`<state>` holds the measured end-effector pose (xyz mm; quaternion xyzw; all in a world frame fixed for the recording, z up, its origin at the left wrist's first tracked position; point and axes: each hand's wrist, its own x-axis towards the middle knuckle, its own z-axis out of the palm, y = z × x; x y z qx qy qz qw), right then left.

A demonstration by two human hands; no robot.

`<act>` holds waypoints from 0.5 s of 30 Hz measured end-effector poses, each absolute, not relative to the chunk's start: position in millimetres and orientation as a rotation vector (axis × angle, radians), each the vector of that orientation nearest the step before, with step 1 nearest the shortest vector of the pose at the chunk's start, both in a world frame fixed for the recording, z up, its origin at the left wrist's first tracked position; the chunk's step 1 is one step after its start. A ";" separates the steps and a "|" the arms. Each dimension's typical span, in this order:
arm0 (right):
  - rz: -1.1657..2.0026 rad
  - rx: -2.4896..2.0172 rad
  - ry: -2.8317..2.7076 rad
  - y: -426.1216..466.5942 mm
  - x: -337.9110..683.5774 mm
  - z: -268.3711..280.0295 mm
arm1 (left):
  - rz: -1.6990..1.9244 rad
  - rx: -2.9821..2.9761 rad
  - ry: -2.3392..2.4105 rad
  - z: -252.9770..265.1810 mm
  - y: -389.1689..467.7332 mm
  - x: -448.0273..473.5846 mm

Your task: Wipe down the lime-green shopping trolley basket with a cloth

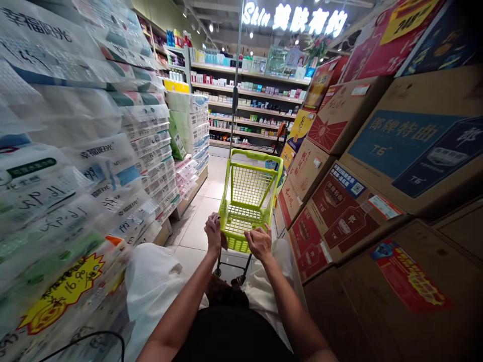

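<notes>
A lime-green plastic shopping cart on a dark wheeled frame stands right in front of me, its basket showing no goods. My left hand is closed at the basket's near left corner, fingers curled on the rim. Something brownish shows beside its palm, too small to make out. At the near right corner my right hand is curled on the rim, thumb side toward the middle. The undersides of both grips are hidden.
Packs of tissue paper rise in high stacks on the left. Cardboard cartons are piled close on the right. Tiled floor runs between them toward shelves of boxed and bottled goods. A thin vertical post stands ahead.
</notes>
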<state>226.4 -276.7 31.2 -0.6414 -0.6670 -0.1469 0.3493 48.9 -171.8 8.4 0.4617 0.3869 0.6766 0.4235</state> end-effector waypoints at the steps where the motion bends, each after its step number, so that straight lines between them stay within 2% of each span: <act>1: -0.390 -1.667 -1.723 -276.9 228.8 31.8 | 1.710 1.156 0.959 5.9 -179.0 54.4; 8: -0.412 -1.652 -1.734 -270.6 229.2 28.8 | 1.611 0.902 0.981 4.9 -160.3 49.7; 15: -0.392 -1.639 -1.772 -268.5 226.3 27.9 | 1.412 0.742 1.102 -32.9 -173.5 21.3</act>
